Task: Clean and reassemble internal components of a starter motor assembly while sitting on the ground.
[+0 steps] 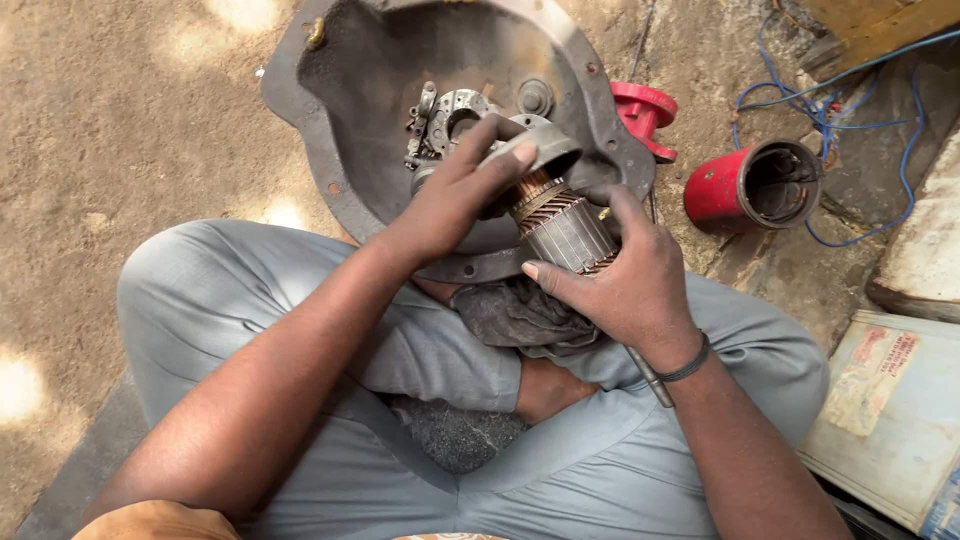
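A big grey metal housing [340, 130], dished like a pan, lies on sandy ground [120, 120]; its far rim is cut off by the top edge. The person's crossed legs in grey trousers [250, 300] meet its near rim. Right of the housing, a red cylindrical casing [735, 190] lies on its side, open end showing, with blue wire [860, 60] looped behind it and a red flanged part [640, 110] between the two. Over the housing's near rim, the right hand [630, 285] grips a motor armature [565, 230] by its laminated core, fingers wrapped round it; its shaft pokes out below the wrist. The left hand [450, 200] clasps a grey end cap [535, 155] on the armature's far end, hiding the joint. A dark rag [510, 310] lies beneath. Small fittings [445, 120] inside the housing are hard to make out.
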